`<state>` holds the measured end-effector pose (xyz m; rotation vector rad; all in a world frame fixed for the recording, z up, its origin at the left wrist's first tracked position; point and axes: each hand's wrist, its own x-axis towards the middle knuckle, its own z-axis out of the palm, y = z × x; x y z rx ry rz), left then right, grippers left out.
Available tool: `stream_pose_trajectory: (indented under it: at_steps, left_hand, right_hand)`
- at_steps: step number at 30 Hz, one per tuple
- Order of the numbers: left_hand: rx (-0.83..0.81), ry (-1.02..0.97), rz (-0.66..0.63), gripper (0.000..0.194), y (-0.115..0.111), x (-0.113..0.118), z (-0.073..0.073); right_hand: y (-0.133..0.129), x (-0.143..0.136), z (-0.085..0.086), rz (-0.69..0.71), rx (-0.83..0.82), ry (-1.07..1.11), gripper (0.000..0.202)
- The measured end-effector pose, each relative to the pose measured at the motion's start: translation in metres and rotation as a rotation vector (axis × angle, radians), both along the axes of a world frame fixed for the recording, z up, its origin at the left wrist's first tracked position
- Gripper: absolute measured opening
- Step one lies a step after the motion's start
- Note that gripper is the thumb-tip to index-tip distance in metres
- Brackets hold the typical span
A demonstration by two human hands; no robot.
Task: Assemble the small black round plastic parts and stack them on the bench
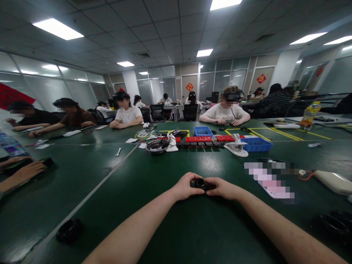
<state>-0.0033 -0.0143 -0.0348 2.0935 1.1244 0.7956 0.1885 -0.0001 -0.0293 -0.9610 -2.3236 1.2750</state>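
A small black part with a round, ring-like opening [200,182] is between my two hands, just above or on the green table [132,212]. Its exact kind does not show. My left hand [184,187] closes round its left side, thumb in front and fingers behind. From the right, my right hand [223,187] pinches the same part with thumb and fingers. My fingers cover much of its sides. A black ring-shaped thing [69,230] lies at the lower left, and more black rings [334,223] lie by the right edge, blurred.
Beyond my hands stand red-and-black power strips [199,141], a blue bin [257,144], white clamp bases [237,146] and a bowl of cables [157,145]. A phone [271,181] and power bank [334,182] lie right, a wrench [118,151] left. A co-worker's hand [30,170] is at far left.
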Motion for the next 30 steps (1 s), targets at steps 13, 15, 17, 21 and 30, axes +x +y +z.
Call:
stream_pose_trajectory:
  at_steps: [13,15,17,21,30]
  left_hand:
    - [0.026,-0.007,0.053,0.042,-0.001,-0.001,0.0]
    - [0.04,-0.011,0.099,0.042,-0.003,0.002,0.0]
    - [0.058,-0.009,0.155,0.041,-0.006,0.006,-0.001]
    - [0.122,0.036,0.325,0.039,-0.012,0.016,-0.005]
    - [0.19,0.138,0.459,0.032,-0.017,0.027,-0.002]
  right_hand:
    - [-0.003,-0.013,-0.015,-0.201,0.256,-0.068,0.031]
    - [-0.003,-0.016,-0.02,-0.299,0.303,-0.114,0.029]
    - [-0.004,-0.019,-0.024,-0.377,0.326,-0.149,0.03]
    - [-0.007,-0.025,-0.024,-0.474,0.352,-0.204,0.031]
    - [-0.02,-0.041,-0.021,-0.65,0.516,-0.381,0.018]
